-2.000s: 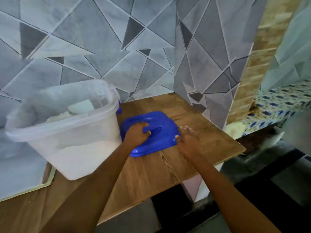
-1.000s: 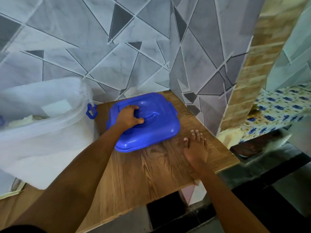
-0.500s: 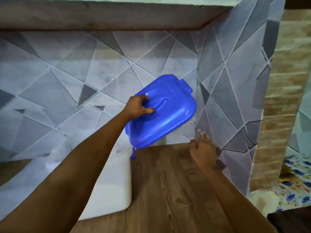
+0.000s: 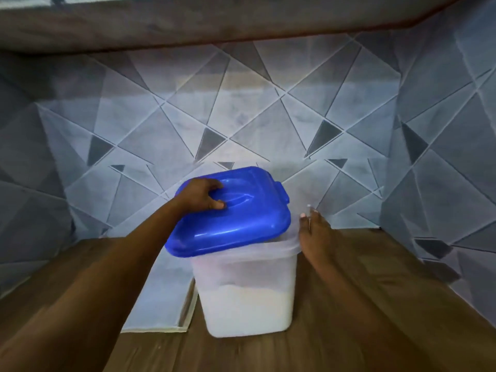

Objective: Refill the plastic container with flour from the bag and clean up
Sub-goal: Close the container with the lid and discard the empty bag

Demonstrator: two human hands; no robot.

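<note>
Head view. A translucent plastic container (image 4: 245,267) stands on the wooden worktop (image 4: 375,296), towards its back edge and about midway along it. White flour (image 4: 247,310) fills roughly the lower half.

The blue lid (image 4: 236,224) sits tilted over the container's mouth. Its near-left corner overhangs the rim and the right-hand rim is uncovered, so the lid is not seated. The left hand (image 4: 200,196) grips the lid's raised centre handle, fingers curled over the top and thumb pressed in on the near side.

The right hand (image 4: 314,232) is spread – fingers straight, pointing away from the person – just beside the container's right rim (whether it touches cannot be told, as the hand is blurred).

A pale flat sheet (image 4: 158,299) lies on the worktop to the container's left. Grey geometric tiles (image 4: 241,116) cover the wall behind.
</note>
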